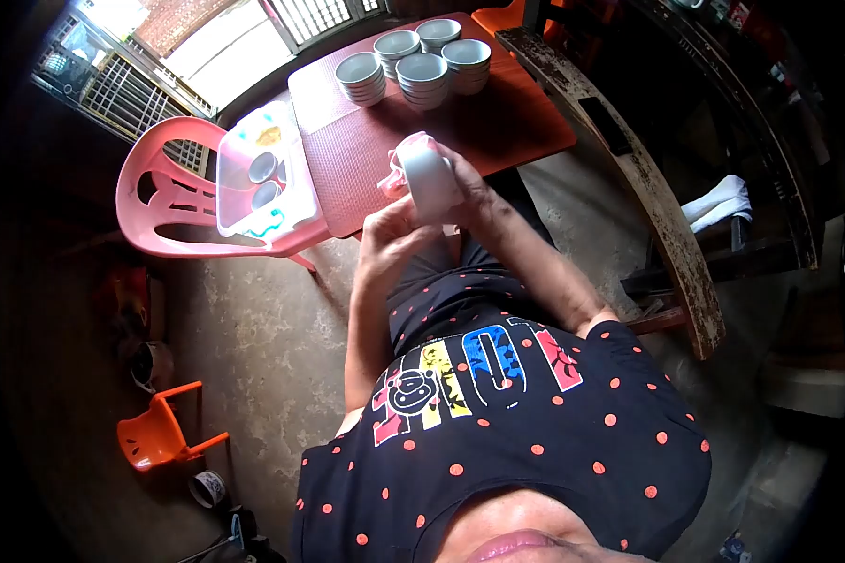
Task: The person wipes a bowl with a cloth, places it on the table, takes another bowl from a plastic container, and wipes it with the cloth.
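A white bowl (430, 184) is held tilted on its side in front of my body, just short of the table's near edge. My right hand (472, 195) is closed around its right side. On the left side of the bowl and over its upper edge lies a crumpled pink cloth (411, 155). Below the cloth, my left hand (391, 230) is closed against the lower left of the bowl, its fingertips partly hidden at the cloth. Several stacks of similar bowls (422, 79) stand upright at the far end of the red table (333, 150).
Left of the table, a pink chair (145, 206) carries a translucent plastic tub (300, 188) with a few bowls (263, 167) inside. A worn wooden bench (662, 220) runs along the right, with white cloth (720, 202) beyond it. An orange chair (155, 436) sits lower left.
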`<state>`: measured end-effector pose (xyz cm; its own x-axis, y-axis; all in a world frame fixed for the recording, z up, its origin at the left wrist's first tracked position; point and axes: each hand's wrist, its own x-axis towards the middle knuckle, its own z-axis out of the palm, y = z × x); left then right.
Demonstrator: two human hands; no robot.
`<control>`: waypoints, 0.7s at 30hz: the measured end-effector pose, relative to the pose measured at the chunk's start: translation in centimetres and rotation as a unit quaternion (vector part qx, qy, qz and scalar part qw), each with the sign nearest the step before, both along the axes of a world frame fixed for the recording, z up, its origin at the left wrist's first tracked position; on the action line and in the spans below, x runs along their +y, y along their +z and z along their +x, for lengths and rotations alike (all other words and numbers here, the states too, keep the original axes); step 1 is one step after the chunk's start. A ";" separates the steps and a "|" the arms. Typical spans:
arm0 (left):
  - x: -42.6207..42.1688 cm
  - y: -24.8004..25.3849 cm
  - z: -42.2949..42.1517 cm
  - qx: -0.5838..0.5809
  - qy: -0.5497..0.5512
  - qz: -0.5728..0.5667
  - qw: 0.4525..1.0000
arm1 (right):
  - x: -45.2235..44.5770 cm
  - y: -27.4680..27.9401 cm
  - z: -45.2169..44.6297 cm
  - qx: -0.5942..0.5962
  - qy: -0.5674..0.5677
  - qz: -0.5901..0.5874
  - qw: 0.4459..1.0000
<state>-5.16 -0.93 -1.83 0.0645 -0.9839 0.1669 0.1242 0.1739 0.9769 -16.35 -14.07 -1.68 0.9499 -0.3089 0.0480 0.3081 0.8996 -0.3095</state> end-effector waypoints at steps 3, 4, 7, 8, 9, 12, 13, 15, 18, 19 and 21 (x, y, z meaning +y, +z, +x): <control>0.5 1.8 0.0 0.284 -0.062 0.054 0.955 | -0.8 1.3 -0.6 0.015 -0.222 -0.587 0.779; 0.4 1.7 0.2 0.295 -0.064 0.046 0.952 | -1.5 1.2 -0.2 -0.018 -0.255 -0.668 0.698; -0.3 0.8 -0.9 0.294 -0.016 -0.030 0.955 | 0.9 1.5 0.1 0.102 -0.226 -0.309 0.918; -0.9 0.2 -1.3 0.287 0.009 -0.066 0.956 | 1.5 0.6 0.6 0.073 -0.194 -0.117 0.971; -1.1 -0.2 -1.1 0.167 0.039 -0.031 0.985 | 2.1 -0.1 1.2 0.044 -0.155 0.081 0.984; -0.5 -0.1 -0.4 0.091 -0.016 -0.022 0.995 | 0.1 -1.5 1.3 -0.053 -0.065 0.037 0.996; -0.2 0.0 0.1 0.169 -0.038 0.005 0.985 | -1.2 -2.6 1.9 -0.142 -0.030 -0.015 0.989; 0.4 1.5 0.5 0.321 -0.081 0.056 0.942 | -0.1 1.8 -0.1 0.107 -0.140 -0.266 0.948; -0.2 -0.3 0.8 0.372 -0.076 0.020 0.925 | 0.2 2.7 -0.3 0.104 -0.134 -0.311 0.935; -0.4 -0.2 0.3 0.379 -0.065 0.002 0.923 | 0.1 1.6 0.4 0.110 -0.142 -0.231 0.956; -0.7 0.2 -0.7 0.296 -0.030 -0.042 0.954 | 1.1 0.2 0.3 0.051 -0.161 -0.071 0.983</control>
